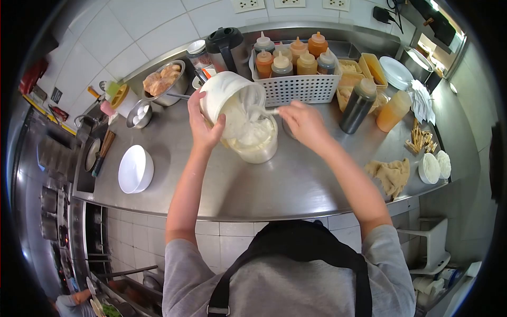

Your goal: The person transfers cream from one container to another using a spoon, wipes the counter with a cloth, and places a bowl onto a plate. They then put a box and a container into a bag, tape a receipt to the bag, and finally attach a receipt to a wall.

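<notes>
My left hand (205,122) grips a white tub (222,91) that is tipped on its side, its mouth facing down and to the right. Below the mouth stands a clear container (259,151) holding a creamy white mixture (256,132). White cream also coats the inside of the tub. My right hand (301,121) is closed around the handle of a utensil (271,111), whose head is in the cream between the tub and the container and cannot be made out clearly.
Behind stands a perforated white basket (301,90) of squeeze bottles. Dark (358,108) and orange (393,111) bottles and a tan cloth (391,176) lie right. Left are a white bowl (135,169) and a metal bowl of meat (165,82). A co-worker (74,304) is far lower left.
</notes>
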The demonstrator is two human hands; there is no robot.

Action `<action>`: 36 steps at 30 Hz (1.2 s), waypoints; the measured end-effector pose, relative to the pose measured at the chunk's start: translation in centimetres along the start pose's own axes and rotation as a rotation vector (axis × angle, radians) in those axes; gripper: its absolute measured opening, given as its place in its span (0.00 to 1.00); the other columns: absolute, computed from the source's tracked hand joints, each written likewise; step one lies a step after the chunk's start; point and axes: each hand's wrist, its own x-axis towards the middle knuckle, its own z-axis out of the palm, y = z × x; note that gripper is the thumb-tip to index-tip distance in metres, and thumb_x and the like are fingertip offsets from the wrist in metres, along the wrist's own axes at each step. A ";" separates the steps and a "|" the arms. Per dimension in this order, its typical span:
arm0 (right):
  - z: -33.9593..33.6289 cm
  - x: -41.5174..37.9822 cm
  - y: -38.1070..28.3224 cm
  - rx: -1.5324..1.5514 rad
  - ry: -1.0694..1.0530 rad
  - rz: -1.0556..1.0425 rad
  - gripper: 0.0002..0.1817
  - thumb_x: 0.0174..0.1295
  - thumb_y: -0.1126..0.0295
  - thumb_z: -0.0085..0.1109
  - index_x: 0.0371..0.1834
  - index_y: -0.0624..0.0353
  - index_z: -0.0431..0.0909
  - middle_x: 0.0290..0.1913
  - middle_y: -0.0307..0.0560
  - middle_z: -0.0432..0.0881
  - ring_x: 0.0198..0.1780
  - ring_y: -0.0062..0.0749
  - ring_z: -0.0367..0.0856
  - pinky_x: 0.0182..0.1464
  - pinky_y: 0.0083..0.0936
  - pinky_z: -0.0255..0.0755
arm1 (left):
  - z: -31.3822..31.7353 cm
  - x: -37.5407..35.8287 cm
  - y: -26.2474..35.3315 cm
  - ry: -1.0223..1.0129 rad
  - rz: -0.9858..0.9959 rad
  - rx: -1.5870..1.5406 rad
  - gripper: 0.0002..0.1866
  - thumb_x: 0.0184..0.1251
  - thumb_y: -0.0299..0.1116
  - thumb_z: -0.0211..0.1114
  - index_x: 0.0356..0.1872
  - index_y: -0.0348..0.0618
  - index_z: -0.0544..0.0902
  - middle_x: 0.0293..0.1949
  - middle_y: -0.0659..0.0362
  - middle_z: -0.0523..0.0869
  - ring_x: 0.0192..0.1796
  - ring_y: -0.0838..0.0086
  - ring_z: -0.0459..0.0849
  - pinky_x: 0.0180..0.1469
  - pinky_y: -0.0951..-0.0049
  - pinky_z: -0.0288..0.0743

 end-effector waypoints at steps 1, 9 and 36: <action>0.2 -0.4 -0.1 -0.001 0.005 0.001 0.07 0.55 0.72 0.51 0.35 0.60 0.77 0.24 0.48 0.69 0.25 0.39 0.70 0.28 0.29 0.64 | -0.1 0.2 0.1 0.010 0.069 0.030 0.33 0.41 0.39 0.62 0.51 0.38 0.61 0.52 0.48 0.64 0.54 0.60 0.65 0.55 0.64 0.59; 1.1 3.1 -3.2 -0.018 0.240 -0.104 0.06 0.53 0.73 0.50 0.31 0.61 0.76 0.25 0.49 0.69 0.28 0.43 0.71 0.30 0.33 0.65 | 0.9 0.2 0.7 0.130 -0.218 -0.304 0.30 0.48 0.31 0.59 0.53 0.38 0.58 0.50 0.52 0.66 0.51 0.68 0.68 0.53 0.70 0.61; 2.7 5.8 -4.3 -0.124 -0.128 -0.407 0.04 0.48 0.74 0.48 0.23 0.59 0.73 0.27 0.46 0.70 0.32 0.37 0.74 0.32 0.31 0.69 | 3.1 -0.8 -0.6 0.384 -0.306 -0.719 0.28 0.47 0.37 0.57 0.50 0.40 0.59 0.46 0.55 0.67 0.50 0.70 0.67 0.55 0.71 0.61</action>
